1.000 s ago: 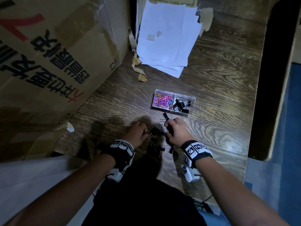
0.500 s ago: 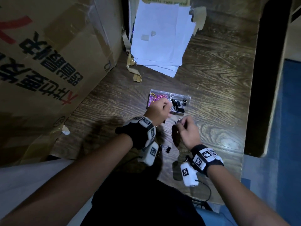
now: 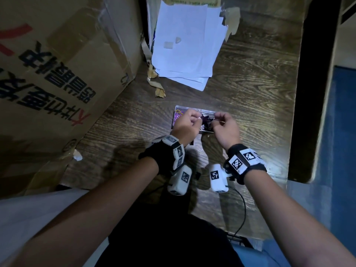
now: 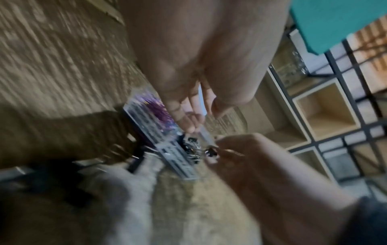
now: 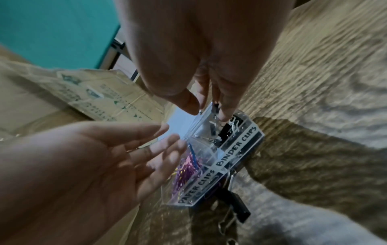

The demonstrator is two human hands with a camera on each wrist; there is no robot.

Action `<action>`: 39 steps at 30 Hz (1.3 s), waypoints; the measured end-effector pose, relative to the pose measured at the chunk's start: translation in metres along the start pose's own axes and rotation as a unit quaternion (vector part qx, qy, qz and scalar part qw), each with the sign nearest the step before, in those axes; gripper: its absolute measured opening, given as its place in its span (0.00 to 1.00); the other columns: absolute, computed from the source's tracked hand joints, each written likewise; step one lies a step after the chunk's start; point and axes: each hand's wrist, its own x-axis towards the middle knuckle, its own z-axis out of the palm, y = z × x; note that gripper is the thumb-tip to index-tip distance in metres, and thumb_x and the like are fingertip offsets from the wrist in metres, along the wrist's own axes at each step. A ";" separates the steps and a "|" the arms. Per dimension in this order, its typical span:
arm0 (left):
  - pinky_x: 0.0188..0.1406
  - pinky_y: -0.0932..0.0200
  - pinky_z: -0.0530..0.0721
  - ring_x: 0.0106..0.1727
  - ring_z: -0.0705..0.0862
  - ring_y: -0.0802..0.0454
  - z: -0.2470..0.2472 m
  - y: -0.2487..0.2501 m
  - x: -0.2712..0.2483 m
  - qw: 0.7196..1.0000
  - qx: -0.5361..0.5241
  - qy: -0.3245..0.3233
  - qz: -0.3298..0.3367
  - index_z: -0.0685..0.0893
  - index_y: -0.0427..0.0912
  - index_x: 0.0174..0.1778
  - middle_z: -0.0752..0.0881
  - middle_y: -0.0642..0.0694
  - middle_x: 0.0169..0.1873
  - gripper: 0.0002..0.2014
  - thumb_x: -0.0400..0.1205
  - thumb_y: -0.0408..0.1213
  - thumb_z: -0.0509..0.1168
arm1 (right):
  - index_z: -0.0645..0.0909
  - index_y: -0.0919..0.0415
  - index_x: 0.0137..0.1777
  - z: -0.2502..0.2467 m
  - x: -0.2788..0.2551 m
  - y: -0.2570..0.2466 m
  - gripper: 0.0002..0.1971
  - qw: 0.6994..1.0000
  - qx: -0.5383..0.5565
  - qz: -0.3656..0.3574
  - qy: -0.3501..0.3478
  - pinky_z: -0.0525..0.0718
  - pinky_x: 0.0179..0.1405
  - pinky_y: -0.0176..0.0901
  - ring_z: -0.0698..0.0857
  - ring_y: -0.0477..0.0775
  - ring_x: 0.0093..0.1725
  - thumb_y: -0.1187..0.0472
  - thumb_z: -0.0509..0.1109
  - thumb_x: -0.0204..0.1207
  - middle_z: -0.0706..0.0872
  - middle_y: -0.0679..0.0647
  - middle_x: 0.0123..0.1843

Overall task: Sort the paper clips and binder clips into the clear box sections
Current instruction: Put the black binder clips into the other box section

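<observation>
The right hand (image 5: 201, 54) hangs over the clear box (image 5: 236, 150). Its thumb and fingertips (image 5: 227, 111) pinch one small black binder clip (image 5: 215, 106) just above the part of the box marked BINDER CLIPS. The hand is nearly closed, with only the little clip in it.

The left hand (image 5: 83, 165) is beside it, over the part of the box marked PAPER CLIPS. In the right wrist view its fingers are spread and mostly straight, and I see nothing in them. From the head view they look more curled, but no clip shows there either.

Inside the box, the pink and purple paper clips (image 5: 186, 172) lie in a heap in their own part. A few black binder clips (image 5: 225, 132) lie in the other part. One more binder clip on the table (image 5: 240, 208) sits just outside the near wall of the box, on the dark wooden table (image 3: 250, 116).

A binder clip is light and hard. I think the black body is smooth and can slip, and the thin wire arms can flop over. It is best to pinch it by the black body or by both wire arms held together. Paper clips are thin and tangle, so a small pinch from the top should work.

Well beyond the box lie loose white paper sheets (image 3: 185, 45). A big cardboard carton (image 3: 57, 74) stands to the left of the box.
</observation>
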 end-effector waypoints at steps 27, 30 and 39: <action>0.53 0.47 0.81 0.50 0.80 0.43 -0.052 -0.121 -0.061 0.940 0.320 -0.104 0.053 0.77 0.47 0.43 0.77 0.45 0.50 0.15 0.63 0.37 0.70 | 0.81 0.67 0.48 0.043 -0.050 0.052 0.05 0.930 -0.275 -0.158 -0.188 0.82 0.54 0.51 0.82 0.65 0.48 0.67 0.68 0.74 0.75 0.63 0.54; 0.54 0.59 0.79 0.49 0.81 0.49 -0.053 -0.120 -0.060 0.961 0.272 -0.056 0.004 0.83 0.46 0.37 0.82 0.45 0.45 0.06 0.66 0.40 0.70 | 0.75 0.61 0.65 0.038 -0.053 0.047 0.21 0.923 -0.308 -0.119 -0.199 0.80 0.55 0.50 0.82 0.66 0.55 0.67 0.68 0.71 0.73 0.61 0.61; 0.24 0.61 0.72 0.19 0.78 0.57 -0.056 -0.088 -0.045 0.986 0.062 -0.002 -0.155 0.80 0.43 0.24 0.84 0.49 0.19 0.14 0.68 0.43 0.52 | 0.82 0.64 0.50 0.033 -0.048 0.052 0.09 0.938 -0.295 -0.043 -0.177 0.78 0.60 0.42 0.78 0.58 0.49 0.64 0.74 0.71 0.71 0.61 0.58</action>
